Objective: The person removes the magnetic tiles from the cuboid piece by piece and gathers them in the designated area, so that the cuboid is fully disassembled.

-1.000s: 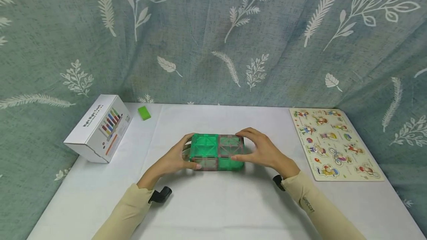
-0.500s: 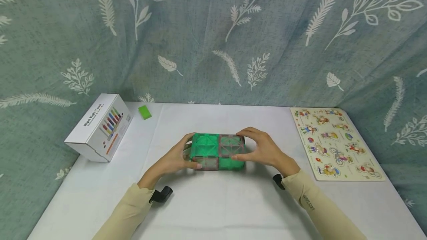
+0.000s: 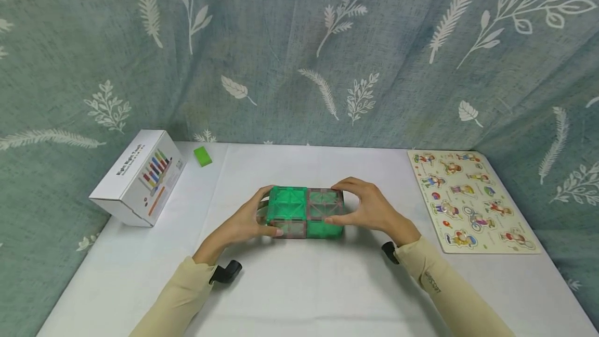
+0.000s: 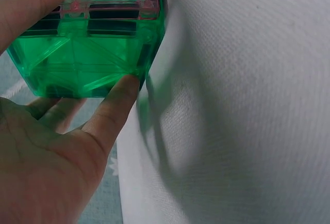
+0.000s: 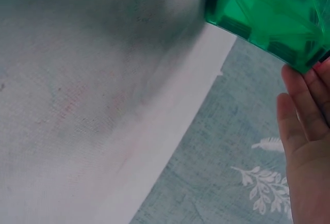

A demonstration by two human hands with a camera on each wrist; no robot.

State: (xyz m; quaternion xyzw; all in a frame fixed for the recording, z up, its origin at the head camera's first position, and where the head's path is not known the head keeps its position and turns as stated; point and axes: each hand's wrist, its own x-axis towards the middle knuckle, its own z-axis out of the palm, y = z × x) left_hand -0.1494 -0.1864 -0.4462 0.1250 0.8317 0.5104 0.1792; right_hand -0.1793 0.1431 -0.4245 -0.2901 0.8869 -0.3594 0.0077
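Note:
A box-shaped block of see-through magnetic tiles (image 3: 287,204), green and greyish pink in a checker pattern, sits on the white table at the middle of the head view. My left hand (image 3: 244,222) grips its left end, thumb on the near face and fingers round the back. From the other end my right hand (image 3: 369,212) holds it, thumb at the near side and fingertips at the far top edge. The left wrist view shows the green end face (image 4: 77,61) between thumb and fingers. In the right wrist view, fingers touch the lower edge of a green tile (image 5: 268,17).
On the left stands a white printed box (image 3: 140,178), with a small green piece (image 3: 203,156) lying behind it to the right. A wooden picture puzzle board (image 3: 470,202) lies at the right. Behind the table (image 3: 299,285) hangs a leaf-patterned curtain (image 3: 290,40).

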